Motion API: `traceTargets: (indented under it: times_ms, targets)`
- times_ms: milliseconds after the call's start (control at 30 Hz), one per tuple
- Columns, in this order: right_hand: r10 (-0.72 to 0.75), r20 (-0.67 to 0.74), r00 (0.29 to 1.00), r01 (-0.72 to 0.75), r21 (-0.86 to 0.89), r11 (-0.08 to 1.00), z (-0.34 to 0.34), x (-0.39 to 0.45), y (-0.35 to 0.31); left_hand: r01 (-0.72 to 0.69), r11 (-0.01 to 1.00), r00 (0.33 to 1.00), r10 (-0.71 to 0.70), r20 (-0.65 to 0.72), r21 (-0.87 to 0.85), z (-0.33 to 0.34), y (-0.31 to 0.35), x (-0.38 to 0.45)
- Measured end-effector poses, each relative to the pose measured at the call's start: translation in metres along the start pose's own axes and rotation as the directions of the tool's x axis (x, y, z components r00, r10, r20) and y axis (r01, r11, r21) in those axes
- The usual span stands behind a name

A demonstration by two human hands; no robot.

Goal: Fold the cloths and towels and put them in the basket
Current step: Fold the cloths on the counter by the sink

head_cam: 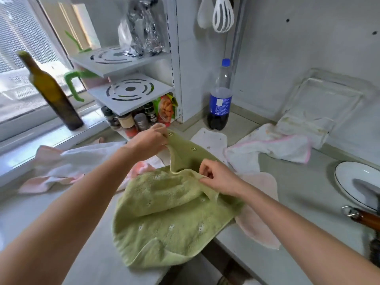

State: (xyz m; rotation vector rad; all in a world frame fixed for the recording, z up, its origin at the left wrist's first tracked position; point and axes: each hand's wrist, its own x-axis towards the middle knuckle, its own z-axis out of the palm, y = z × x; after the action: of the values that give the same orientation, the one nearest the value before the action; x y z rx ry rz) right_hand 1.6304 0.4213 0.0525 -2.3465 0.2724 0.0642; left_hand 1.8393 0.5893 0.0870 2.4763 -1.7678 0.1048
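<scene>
Green towel (170, 219) lies on the surface (298, 192) in front of the cola bottle (220, 95). Left hand (151, 140) and right hand (218, 177) each pinch its far edge, lifted, likely to fold it over.

A towel (164, 219) is lying across the middle of the countertop (304, 192), its near edge hanging over the counter's front. Another cloth (259, 204) is lying under it, sticking out to the right. Behind, a soda bottle (220, 95) is standing against the wall, with a shelf rack (131, 79) to its left (spice jars (131, 120) sitting beneath). An oil bottle (53, 93) is standing on the windowsill at far left. A plate (349, 177) is sitting at the right edge.
</scene>
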Motion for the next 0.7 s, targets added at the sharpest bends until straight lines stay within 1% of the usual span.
traceTargets:
  times_ms: [67,133,167,267,300,333,400,467,533,600,633,700]
  targets:
    - [-0.008,0.027,1.000,0.009,-0.030,1.000,0.025,-0.009,-0.029,0.048,0.999,0.998,-0.048,-0.028,-0.002,-0.002,-0.009,-0.037]
    - [-0.028,0.060,0.998,0.030,-0.032,0.999,0.055,-0.018,-0.056,0.047,0.998,0.999,-0.048,-0.013,-0.032,-0.002,-0.015,-0.073]
    - [-0.029,0.084,0.996,0.034,-0.065,0.997,0.071,-0.022,-0.067,0.043,0.998,0.999,-0.043,-0.014,-0.039,-0.002,-0.017,-0.090]
    - [-0.029,0.166,0.986,0.069,-0.244,0.967,0.119,-0.031,-0.085,0.016,0.997,0.995,-0.022,-0.095,-0.069,0.004,-0.027,-0.131]
    - [-0.027,0.183,0.983,0.083,-0.305,0.949,0.134,-0.034,-0.090,0.018,0.995,0.995,-0.027,-0.093,-0.101,0.007,-0.031,-0.144]
    - [-0.024,0.195,0.981,0.095,-0.363,0.927,0.147,-0.037,-0.094,0.001,0.993,0.998,-0.009,-0.070,-0.117,0.013,-0.035,-0.157]
    - [-0.015,0.239,0.971,0.130,-0.474,0.871,0.170,-0.042,-0.100,-0.041,0.993,0.998,0.045,0.036,-0.106,0.026,-0.042,-0.180]
    - [-0.001,0.293,0.956,0.172,-0.559,0.811,0.188,-0.044,-0.104,-0.005,0.994,0.989,0.021,0.144,-0.111,0.038,-0.046,-0.199]
    - [0.019,0.344,0.939,0.196,-0.578,0.792,0.201,-0.045,-0.104,0.053,0.987,0.984,-0.026,0.174,-0.152,0.050,-0.045,-0.213]
    - [0.050,0.381,0.923,0.195,-0.578,0.792,0.212,-0.046,-0.102,0.050,0.986,0.984,-0.020,0.179,-0.161,0.063,-0.043,-0.221]
    - [0.072,0.391,0.917,0.184,-0.577,0.796,0.216,-0.047,-0.100,0.027,0.990,0.977,0.003,0.212,-0.140,0.068,-0.041,-0.223]
    - [0.116,0.400,0.909,0.154,-0.582,0.799,0.220,-0.049,-0.096,-0.023,0.999,0.934,0.037,0.355,-0.043,0.075,-0.041,-0.228]
